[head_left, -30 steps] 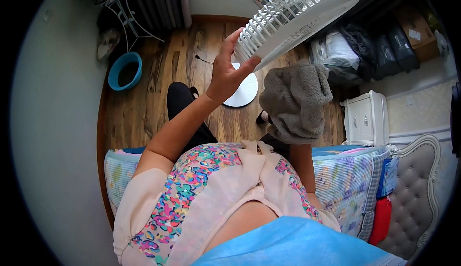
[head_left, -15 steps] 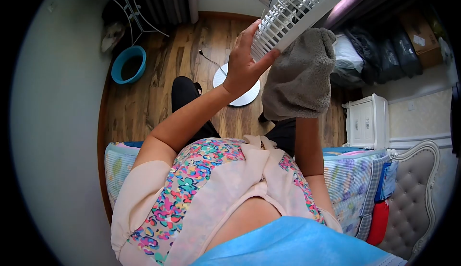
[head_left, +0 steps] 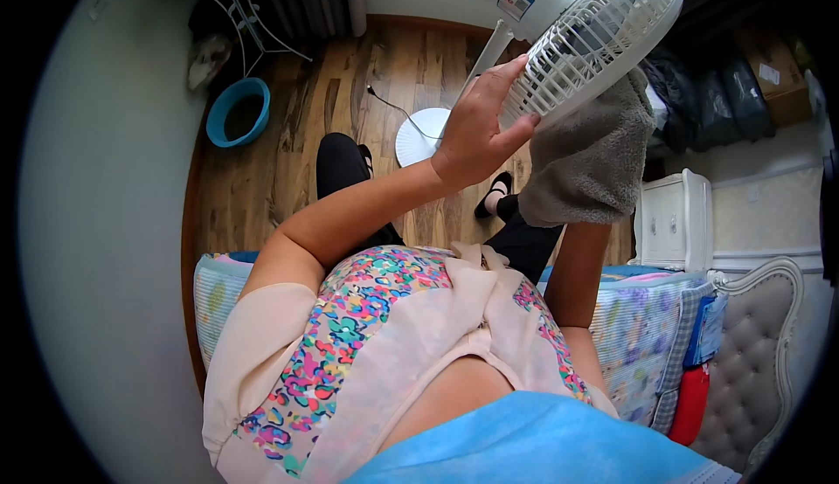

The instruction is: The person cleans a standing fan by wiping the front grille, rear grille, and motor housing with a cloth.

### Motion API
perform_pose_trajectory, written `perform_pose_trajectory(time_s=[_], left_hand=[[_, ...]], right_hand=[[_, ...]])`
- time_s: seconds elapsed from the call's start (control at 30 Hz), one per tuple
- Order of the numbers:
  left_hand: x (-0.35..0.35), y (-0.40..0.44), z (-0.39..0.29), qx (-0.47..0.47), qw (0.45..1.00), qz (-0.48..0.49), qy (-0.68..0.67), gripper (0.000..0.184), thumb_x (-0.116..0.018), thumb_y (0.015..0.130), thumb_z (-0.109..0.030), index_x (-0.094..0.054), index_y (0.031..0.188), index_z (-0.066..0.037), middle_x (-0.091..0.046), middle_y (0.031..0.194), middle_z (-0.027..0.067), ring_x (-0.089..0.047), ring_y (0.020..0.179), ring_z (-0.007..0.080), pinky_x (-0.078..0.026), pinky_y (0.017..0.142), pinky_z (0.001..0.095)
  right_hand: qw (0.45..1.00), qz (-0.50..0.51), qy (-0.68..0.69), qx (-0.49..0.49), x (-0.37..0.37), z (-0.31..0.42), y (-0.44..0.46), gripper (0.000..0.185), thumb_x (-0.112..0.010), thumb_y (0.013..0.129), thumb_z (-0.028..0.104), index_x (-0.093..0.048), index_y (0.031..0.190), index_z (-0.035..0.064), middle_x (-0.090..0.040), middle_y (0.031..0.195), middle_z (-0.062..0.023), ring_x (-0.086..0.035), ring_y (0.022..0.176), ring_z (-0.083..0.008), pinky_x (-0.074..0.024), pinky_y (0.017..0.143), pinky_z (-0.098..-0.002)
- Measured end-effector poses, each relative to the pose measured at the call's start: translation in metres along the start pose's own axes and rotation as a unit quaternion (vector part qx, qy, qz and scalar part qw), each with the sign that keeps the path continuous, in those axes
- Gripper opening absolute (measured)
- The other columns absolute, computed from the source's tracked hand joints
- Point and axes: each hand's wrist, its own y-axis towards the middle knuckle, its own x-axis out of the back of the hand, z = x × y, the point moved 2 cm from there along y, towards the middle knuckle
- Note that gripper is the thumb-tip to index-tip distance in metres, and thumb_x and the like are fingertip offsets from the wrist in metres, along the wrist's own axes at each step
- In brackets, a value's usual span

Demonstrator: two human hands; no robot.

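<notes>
A white standing fan [head_left: 603,34] is before me, its caged head tilted and its pole running down to a round base [head_left: 419,139] on the floor. My left hand [head_left: 481,130] grips the near rim of the cage, fingers on the slats and thumb along the edge. A grey fluffy cloth [head_left: 581,165] covers my right hand, so those fingers are hidden. It is pressed against the underside of the fan head, to the right of my left hand. Behind the cage, the fan's motor housing [head_left: 524,3] carries a printed label.
A blue basin [head_left: 238,113] stands on the wood floor by the left wall, near a white metal stand [head_left: 249,25]. A power cord [head_left: 393,107] lies near the fan base. At right are a white cabinet [head_left: 673,222], dark bags [head_left: 712,100] and a carton [head_left: 773,73].
The fan head and both my hands appear shifted to the right. The cloth has moved right with the fan, and more of the pole and label now shows.
</notes>
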Motion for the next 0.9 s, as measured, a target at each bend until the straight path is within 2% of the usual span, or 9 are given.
perform_pose_trajectory(time_s=[0.17,0.3,0.4,0.57,0.6,0.67,0.77,0.8,0.9], left_hand=[[0.021,0.019,0.031,0.033,0.990,0.008,-0.139,0.034,-0.045,0.101,-0.012,-0.060,0.128,0.000,-0.069,0.109,0.0085,-0.065,0.095,0.0137,-0.052,0.085,0.0269],[0.041,0.041,0.053,0.103,0.988,-0.029,-0.110,0.026,-0.058,0.099,-0.018,-0.062,0.120,-0.003,-0.068,0.096,0.0043,-0.063,0.088,0.0095,-0.052,0.079,0.0240],[0.057,0.055,0.058,0.105,0.994,-0.014,-0.009,0.037,-0.065,0.095,-0.027,-0.059,0.125,-0.006,-0.066,0.103,0.0076,-0.063,0.093,0.0120,-0.053,0.085,0.0279],[0.091,0.105,0.104,-0.060,0.986,-0.008,0.158,0.088,-0.074,0.081,-0.048,-0.032,0.153,-0.016,-0.044,0.148,0.0187,-0.051,0.132,0.0323,-0.044,0.109,0.0478],[0.098,0.124,0.119,-0.063,0.986,0.001,0.157,0.088,-0.074,0.081,-0.048,-0.032,0.153,-0.016,-0.044,0.148,0.0187,-0.051,0.132,0.0323,-0.044,0.109,0.0478],[0.103,0.158,0.135,-0.062,0.977,0.108,0.176,0.075,-0.076,0.087,-0.025,-0.036,0.144,0.003,-0.060,0.131,0.0168,-0.066,0.109,0.0287,-0.056,0.085,0.0333],[0.111,0.198,0.173,0.007,0.957,0.276,0.094,0.110,-0.082,0.075,-0.043,-0.017,0.160,-0.019,-0.035,0.156,0.0200,-0.044,0.138,0.0353,-0.034,0.116,0.0513],[0.104,0.198,0.142,0.114,0.946,0.302,0.012,0.117,-0.086,0.072,-0.035,-0.012,0.161,-0.021,-0.037,0.155,0.0214,-0.044,0.138,0.0345,-0.029,0.119,0.0494],[0.102,0.222,0.088,0.186,0.910,0.370,0.021,0.106,-0.081,0.080,-0.022,-0.013,0.161,-0.015,-0.035,0.156,0.0160,-0.051,0.129,0.0226,-0.035,0.113,0.0352]], right_hand=[[0.999,0.009,0.023,-0.034,0.006,-0.006,-0.009,0.065,-0.079,0.082,0.024,-0.050,0.136,0.0035,-0.056,0.126,-0.0161,-0.055,0.114,-0.0289,-0.0439,0.103,-0.0373],[0.997,0.015,0.046,-0.063,0.008,-0.010,-0.019,0.064,-0.078,0.083,0.024,-0.049,0.137,0.0037,-0.055,0.127,-0.0159,-0.054,0.115,-0.0288,-0.0435,0.103,-0.0374],[0.991,0.037,0.072,-0.102,0.012,-0.012,-0.042,0.064,-0.077,0.083,0.025,-0.049,0.137,0.0039,-0.055,0.127,-0.0158,-0.054,0.115,-0.0288,-0.0431,0.103,-0.0375],[0.981,0.054,0.105,-0.151,0.025,0.004,-0.088,0.064,-0.076,0.084,0.025,-0.048,0.138,0.0041,-0.055,0.128,-0.0156,-0.053,0.116,-0.0287,-0.0425,0.104,-0.0376],[0.979,0.056,0.109,-0.160,0.026,0.006,-0.093,0.064,-0.076,0.085,0.026,-0.048,0.138,0.0042,-0.054,0.129,-0.0156,-0.053,0.117,-0.0287,-0.0424,0.104,-0.0376],[0.976,0.061,0.116,-0.175,0.030,0.009,-0.104,0.064,-0.075,0.085,0.026,-0.048,0.138,0.0043,-0.054,0.129,-0.0155,-0.053,0.117,-0.0287,-0.0422,0.105,-0.0377],[0.970,0.067,0.128,-0.194,0.032,0.014,-0.121,0.064,-0.074,0.086,0.026,-0.047,0.139,0.0044,-0.054,0.130,-0.0154,-0.052,0.118,-0.0286,-0.0419,0.105,-0.0377],[0.968,0.067,0.136,-0.201,0.032,0.017,-0.127,0.064,-0.074,0.086,0.026,-0.047,0.139,0.0045,-0.054,0.130,-0.0154,-0.052,0.118,-0.0286,-0.0417,0.105,-0.0378],[0.961,0.069,0.156,-0.219,0.036,0.025,-0.144,0.063,-0.073,0.087,0.027,-0.046,0.140,0.0046,-0.053,0.131,-0.0153,-0.052,0.119,-0.0286,-0.0414,0.105,-0.0378]])
